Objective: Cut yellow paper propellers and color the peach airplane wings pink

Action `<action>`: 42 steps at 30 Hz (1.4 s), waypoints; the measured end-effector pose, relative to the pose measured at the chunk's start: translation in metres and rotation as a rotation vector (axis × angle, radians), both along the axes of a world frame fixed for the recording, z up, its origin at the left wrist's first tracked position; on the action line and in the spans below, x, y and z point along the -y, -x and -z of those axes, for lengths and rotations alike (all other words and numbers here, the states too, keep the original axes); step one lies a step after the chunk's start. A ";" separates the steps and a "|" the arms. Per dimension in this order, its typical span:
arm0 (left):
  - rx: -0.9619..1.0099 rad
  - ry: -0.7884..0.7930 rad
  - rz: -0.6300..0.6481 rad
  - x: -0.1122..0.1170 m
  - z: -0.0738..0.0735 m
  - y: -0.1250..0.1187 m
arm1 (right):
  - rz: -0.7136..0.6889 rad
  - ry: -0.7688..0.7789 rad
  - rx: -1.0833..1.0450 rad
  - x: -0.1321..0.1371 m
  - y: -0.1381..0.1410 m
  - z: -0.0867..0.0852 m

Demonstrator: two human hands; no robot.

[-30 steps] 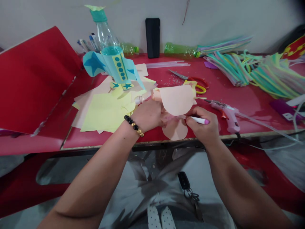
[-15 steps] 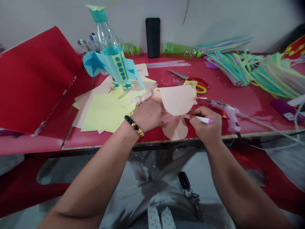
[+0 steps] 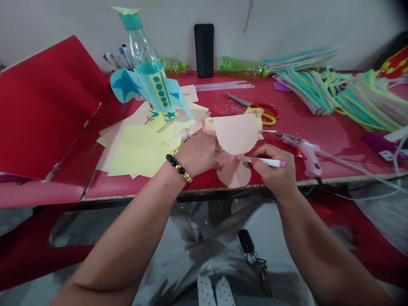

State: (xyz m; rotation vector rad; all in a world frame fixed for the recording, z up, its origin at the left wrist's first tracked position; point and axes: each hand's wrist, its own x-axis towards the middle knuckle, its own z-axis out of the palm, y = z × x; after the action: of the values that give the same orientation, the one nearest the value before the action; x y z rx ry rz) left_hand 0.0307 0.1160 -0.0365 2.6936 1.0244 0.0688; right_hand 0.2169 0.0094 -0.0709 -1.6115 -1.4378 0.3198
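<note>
A plastic bottle wrapped in peach paper lies on its side, its neck [image 3: 186,134] toward the left. Rounded peach paper wings stick out from it, an upper wing [image 3: 238,132] and a lower wing [image 3: 235,175]. My left hand [image 3: 202,155], wearing a bead bracelet [image 3: 179,168], is closed round the bottle's body, and its fingertips are partly hidden. Between the fingers of my right hand [image 3: 279,172] is a white marker [image 3: 269,162] with a pink end. Its tip points left at a pink patch [image 3: 230,159] between the wings.
Behind my left hand stands a blue-decorated bottle rocket [image 3: 153,85] on yellow and peach paper sheets [image 3: 137,148]. Scissors [image 3: 255,106] lie beyond the wings. To the right are a pink glue gun [image 3: 306,153] with its cord and bundled pastel strips [image 3: 309,91]. A black phone [image 3: 204,51] leans on the wall.
My right hand has shifted slightly left with the marker, bringing its tip further over the pink patch. My left hand and the paper-winged bottle stay nearly still.
</note>
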 end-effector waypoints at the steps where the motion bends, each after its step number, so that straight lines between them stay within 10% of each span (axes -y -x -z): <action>1: 0.003 -0.001 0.002 0.000 0.000 0.000 | 0.010 -0.004 -0.005 0.000 0.000 0.000; 42: 0.096 0.049 0.025 -0.005 0.005 0.004 | -0.054 -0.075 -0.145 0.006 -0.007 0.003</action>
State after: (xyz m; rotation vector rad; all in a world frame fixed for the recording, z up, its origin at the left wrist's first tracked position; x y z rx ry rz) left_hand 0.0266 0.1209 -0.0416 2.6306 0.9515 0.1644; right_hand 0.2242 0.0038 -0.0737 -1.4613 -1.3683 0.4003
